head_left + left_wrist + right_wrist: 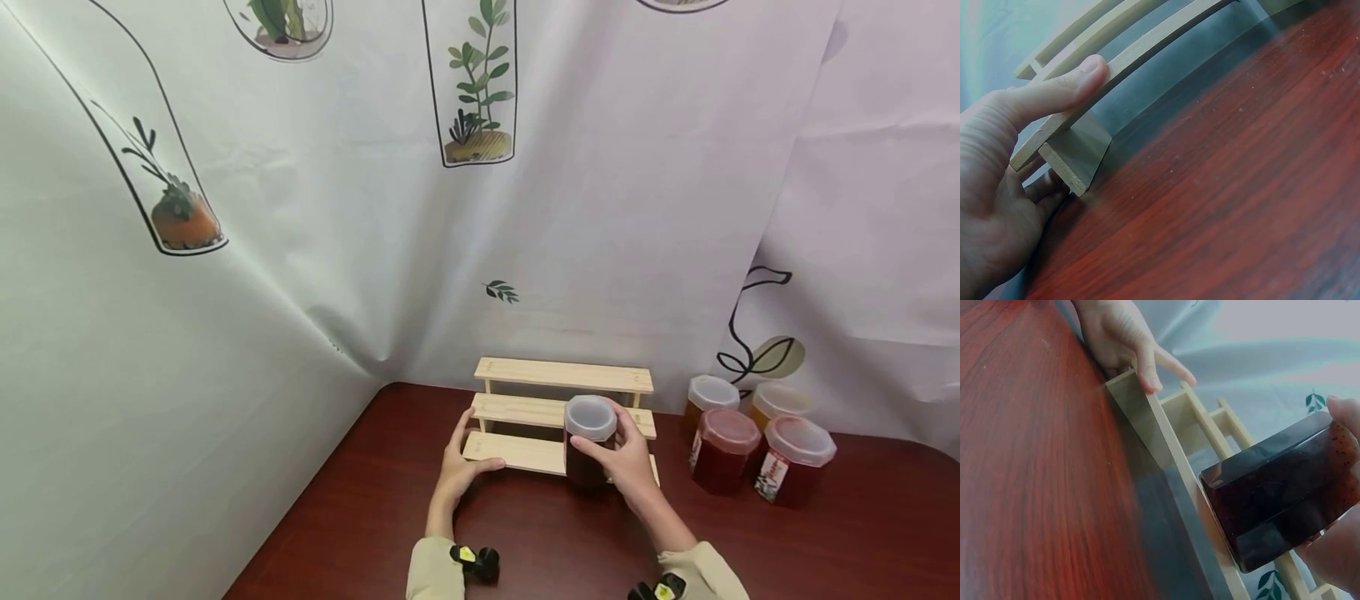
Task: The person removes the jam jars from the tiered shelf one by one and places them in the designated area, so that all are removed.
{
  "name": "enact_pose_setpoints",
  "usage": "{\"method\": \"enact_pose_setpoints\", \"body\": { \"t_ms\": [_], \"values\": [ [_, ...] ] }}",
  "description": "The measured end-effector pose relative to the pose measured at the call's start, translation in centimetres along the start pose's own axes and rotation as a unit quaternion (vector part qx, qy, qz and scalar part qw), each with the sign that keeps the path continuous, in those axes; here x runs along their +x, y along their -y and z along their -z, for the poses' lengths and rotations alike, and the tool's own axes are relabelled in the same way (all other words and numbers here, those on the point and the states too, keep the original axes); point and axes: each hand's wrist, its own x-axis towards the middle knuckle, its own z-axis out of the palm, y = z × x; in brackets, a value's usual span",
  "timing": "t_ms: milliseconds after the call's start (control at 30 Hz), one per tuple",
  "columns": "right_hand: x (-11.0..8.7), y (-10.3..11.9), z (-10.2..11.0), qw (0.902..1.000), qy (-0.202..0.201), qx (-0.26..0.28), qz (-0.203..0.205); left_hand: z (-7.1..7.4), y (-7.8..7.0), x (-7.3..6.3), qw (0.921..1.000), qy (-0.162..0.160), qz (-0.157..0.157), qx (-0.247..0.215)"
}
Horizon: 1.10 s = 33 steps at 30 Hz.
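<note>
A three-step wooden display rack stands on the table against the wall cloth. My left hand grips its left end; in the left wrist view the thumb lies on the front board and the fingers curl behind the end. My right hand holds a dark jar with a translucent lid, fingers and thumb around its upper part. From the right wrist, the jar's flat-sided base shows tilted, overlapping the rack's lower boards.
To the right of the rack stand several lidded jars: two red ones in front, two amber ones behind. A cloth printed with plants hangs behind the dark red wooden table.
</note>
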Motion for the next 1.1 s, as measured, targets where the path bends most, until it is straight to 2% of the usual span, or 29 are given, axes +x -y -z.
{"method": "enact_pose_setpoints", "body": {
  "t_ms": [100,300,467,600,800,900,1033,1100],
  "values": [
    [-0.1,0.4,0.7,0.9999,-0.01,-0.008,-0.006,0.0,0.0,-0.1,1.0,-0.001,-0.002,-0.005],
    [-0.3,1.3,2.6,0.9993,-0.033,-0.017,0.008,0.1,0.0,-0.2,1.0,-0.001,-0.001,-0.009],
    [-0.4,1.9,4.7,0.9977,-0.059,-0.027,0.019,0.0,-0.1,-0.2,1.0,-0.001,0.0,-0.005],
    [-0.6,2.1,6.7,0.996,-0.086,-0.021,0.013,0.1,0.0,-0.2,1.0,0.0,0.0,-0.002],
    [-0.5,2.7,9.8,0.9898,-0.141,0.013,0.015,0.3,0.2,-0.1,1.0,-0.001,0.007,-0.004],
    [-0.5,3.2,11.5,0.9846,-0.163,0.056,0.03,0.4,0.3,0.0,0.9999,-0.003,0.009,-0.011],
    [-0.9,3.6,13.9,0.9709,-0.193,0.131,0.056,0.3,0.2,0.1,0.9999,0.001,0.01,-0.013],
    [-1.2,3.7,15.2,0.9647,-0.205,0.15,0.069,0.2,0.2,0.1,0.9999,0.002,0.01,-0.009]
  ]
}}
